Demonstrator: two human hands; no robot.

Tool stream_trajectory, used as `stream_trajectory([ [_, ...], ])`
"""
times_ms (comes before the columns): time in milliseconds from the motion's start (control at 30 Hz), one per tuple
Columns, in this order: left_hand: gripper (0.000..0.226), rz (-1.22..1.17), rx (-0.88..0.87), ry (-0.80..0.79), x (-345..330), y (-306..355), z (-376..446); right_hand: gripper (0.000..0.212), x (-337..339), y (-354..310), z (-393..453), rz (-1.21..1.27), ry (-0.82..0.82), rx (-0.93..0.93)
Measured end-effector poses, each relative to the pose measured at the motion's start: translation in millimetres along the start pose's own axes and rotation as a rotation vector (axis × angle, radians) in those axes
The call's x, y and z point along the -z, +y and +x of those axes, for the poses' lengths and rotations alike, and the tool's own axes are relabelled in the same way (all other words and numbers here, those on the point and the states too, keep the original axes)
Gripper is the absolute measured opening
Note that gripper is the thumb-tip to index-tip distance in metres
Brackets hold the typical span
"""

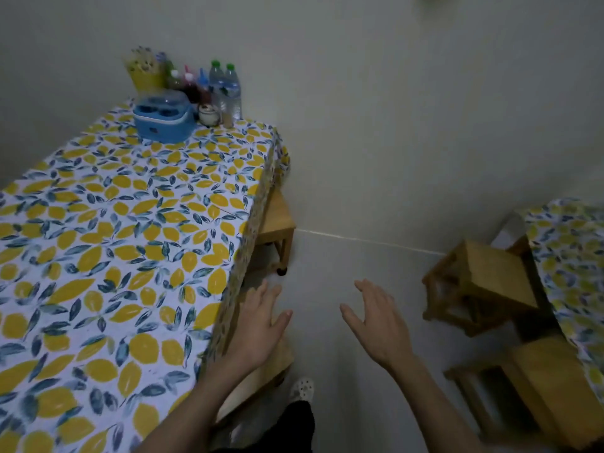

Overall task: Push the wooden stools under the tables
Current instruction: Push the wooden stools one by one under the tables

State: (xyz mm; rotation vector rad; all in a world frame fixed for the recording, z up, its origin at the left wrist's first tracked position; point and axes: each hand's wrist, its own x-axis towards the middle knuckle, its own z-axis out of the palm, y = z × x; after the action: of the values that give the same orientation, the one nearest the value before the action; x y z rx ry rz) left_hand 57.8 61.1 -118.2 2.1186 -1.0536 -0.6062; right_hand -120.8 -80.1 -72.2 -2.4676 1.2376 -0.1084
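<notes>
Both hands, left (261,325) and right (376,325), hover spread and empty beside the lemon-print table (114,256); no writing legible.

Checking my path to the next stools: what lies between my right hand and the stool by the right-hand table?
Bare pale floor only, in the head view, between the right hand and that stool.

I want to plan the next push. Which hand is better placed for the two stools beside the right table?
The right hand, probably. It is open, holds nothing, and is nearer the far stool and near stool at the right table. The left hand is by the left table.
</notes>
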Motion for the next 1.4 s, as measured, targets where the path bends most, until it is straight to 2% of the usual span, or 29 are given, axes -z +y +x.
stream_trajectory([
  [167, 0.056, 0.028, 0.086, 0.066, -23, 28, 99, 0.063, 29, 28, 120, -0.026, -0.022, 0.118],
  [333, 0.058, 0.003, 0.136, 0.068, -29, 64, 185, 0.065, 61, 47, 226, -0.067, -0.060, 0.225],
  [533, 0.057, 0.020, 0.209, 0.159, -34, 70, 262, 0.065, 67, 55, 345, -0.071, -0.155, 0.347],
  [867, 0.060, -0.049, 0.590, 0.311, -101, 61, 370, 0.067, 25, 69, 542, -0.176, -0.434, 0.689],
  [1000, 0.063, -0.090, 0.719, 0.323, -124, 48, 419, 0.067, -10, 72, 605, -0.226, -0.525, 0.818],
  [1133, 0.066, -0.154, 0.798, 0.304, -146, 13, 465, 0.064, -70, 80, 655, -0.307, -0.683, 0.871],
  [1267, 0.065, -0.191, 0.833, 0.323, -173, -43, 505, 0.067, -148, 89, 685, -0.334, -0.790, 0.890],
  [1400, 0.066, -0.123, 0.810, 0.231, -209, -121, 538, 0.070, -235, 86, 709, -0.291, -0.772, 0.905],
])
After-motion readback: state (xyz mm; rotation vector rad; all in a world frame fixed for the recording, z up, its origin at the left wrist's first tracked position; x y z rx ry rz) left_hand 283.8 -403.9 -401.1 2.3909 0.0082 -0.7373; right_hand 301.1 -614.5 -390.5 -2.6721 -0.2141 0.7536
